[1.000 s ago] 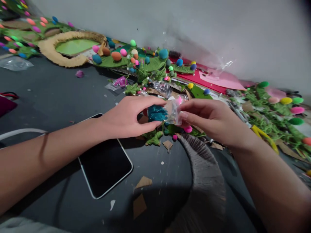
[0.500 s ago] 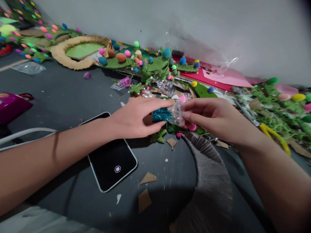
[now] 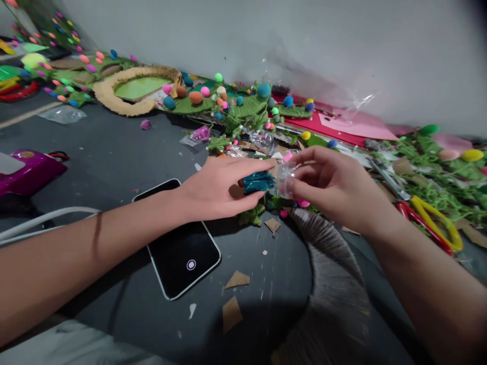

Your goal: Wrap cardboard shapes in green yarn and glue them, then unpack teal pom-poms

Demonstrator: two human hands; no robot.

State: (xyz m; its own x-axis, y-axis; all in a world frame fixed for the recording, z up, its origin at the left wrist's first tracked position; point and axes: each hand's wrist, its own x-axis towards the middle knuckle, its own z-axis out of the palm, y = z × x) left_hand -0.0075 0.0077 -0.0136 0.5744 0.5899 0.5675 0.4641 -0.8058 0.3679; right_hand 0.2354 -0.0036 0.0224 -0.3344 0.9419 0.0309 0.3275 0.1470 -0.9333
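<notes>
Both hands are on a small clear plastic bag [image 3: 284,178] with a shiny teal lump [image 3: 257,182] inside, above the middle of the dark table. My left hand [image 3: 224,186] curves around the teal end, thumb and fingers on either side. My right hand [image 3: 333,185] pinches the crumpled clear end between thumb and bent fingers. Under my left forearm lies a phone [image 3: 186,258] with a black screen. A curved piece wrapped in grey yarn [image 3: 335,258] reaches from below the bag to the bottom edge.
Scissors with red and yellow handles [image 3: 433,223] lie by my right wrist. Green yarn-wrapped leaves [image 3: 243,104] with coloured balls line the wall. A tan wrapped ring [image 3: 108,96] and a purple device [image 3: 32,170] are at left. Cardboard scraps [image 3: 232,314] lie in front.
The view has shifted slightly, so things appear a little further right. My right fingers have closed in on the bag's clear end, which looks more bunched. Both hands keep their hold.
</notes>
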